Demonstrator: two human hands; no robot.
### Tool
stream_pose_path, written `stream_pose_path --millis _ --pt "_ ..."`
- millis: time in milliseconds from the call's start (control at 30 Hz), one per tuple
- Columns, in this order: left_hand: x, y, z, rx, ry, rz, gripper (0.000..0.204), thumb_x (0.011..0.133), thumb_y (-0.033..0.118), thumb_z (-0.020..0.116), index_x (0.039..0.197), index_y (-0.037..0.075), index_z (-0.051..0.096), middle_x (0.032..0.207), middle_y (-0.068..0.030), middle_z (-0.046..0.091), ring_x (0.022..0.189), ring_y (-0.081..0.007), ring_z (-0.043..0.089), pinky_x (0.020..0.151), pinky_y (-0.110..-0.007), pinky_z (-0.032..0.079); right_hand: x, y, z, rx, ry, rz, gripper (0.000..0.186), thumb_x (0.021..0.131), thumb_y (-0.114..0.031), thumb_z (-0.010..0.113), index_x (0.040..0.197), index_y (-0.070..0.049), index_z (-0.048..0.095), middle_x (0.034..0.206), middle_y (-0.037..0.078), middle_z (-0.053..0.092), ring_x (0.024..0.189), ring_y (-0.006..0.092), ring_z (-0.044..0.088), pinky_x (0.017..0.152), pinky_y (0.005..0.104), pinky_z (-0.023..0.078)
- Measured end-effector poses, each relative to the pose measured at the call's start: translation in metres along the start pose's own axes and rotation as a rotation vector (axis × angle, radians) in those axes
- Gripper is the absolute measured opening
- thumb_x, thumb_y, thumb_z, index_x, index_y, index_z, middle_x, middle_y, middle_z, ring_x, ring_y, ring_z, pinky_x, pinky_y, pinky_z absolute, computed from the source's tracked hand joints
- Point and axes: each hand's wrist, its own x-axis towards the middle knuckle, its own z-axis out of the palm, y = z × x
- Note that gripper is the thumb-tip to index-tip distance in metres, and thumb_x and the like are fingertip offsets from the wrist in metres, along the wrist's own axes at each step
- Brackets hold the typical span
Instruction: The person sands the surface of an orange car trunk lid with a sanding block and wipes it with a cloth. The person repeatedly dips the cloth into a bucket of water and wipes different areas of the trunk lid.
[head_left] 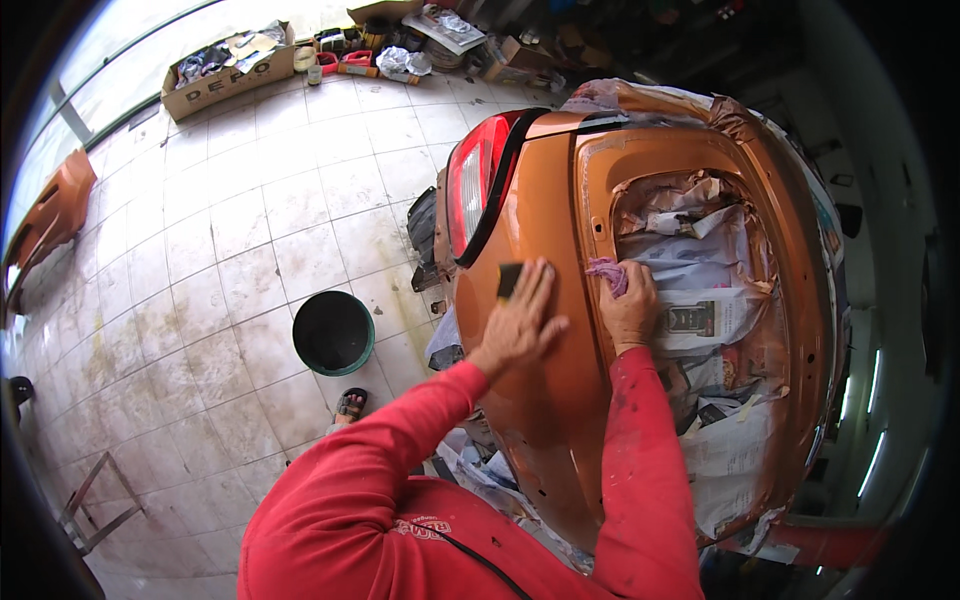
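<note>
My left hand [525,315] lies with extended fingers over a small dark flat pad [508,281], holding it against the orange rear body panel [515,400] of a car, below the red tail light [480,175]. My right hand [628,305] is closed on a crumpled pink cloth [605,272] at the left edge of the window opening, which is covered with crumpled paper and newspaper [700,260]. Part of the dark pad is hidden under my fingers.
A dark bucket [333,334] stands on the tiled floor [250,220] left of the car. A cardboard box [220,95] and assorted cans and papers lie at the back. An orange body part [55,205] and a metal frame [95,500] are at the left.
</note>
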Motion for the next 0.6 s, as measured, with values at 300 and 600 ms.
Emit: stream_pose_path --millis 300,600 --pt "0.023 -0.017 0.005 0.119 0.144 -0.041 0.094 0.107 0.06 0.052 0.165 -0.009 0.027 0.172 -0.0323 0.025 0.164 -0.0425 0.018 0.131 -0.049 0.023 0.002 -0.009 0.006 -0.007 0.009 -0.008 0.03 0.082 -0.018 0.084 0.104 -0.013 0.064 0.099 0.01 0.066 0.094 0.0358 0.069 0.079 0.0477 0.057" --pt "0.139 -0.077 -0.047 0.151 0.096 -0.075 0.091 0.107 0.06 0.051 0.167 -0.004 0.027 0.171 -0.0319 0.029 0.161 -0.0433 0.026 0.126 -0.048 0.034 0.006 -0.019 0.01 0.042 0.019 -0.017 0.03 0.082 -0.015 0.084 0.104 -0.012 0.064 0.1 0.011 0.065 0.094 0.0375 0.068 0.08 0.0482 0.056"
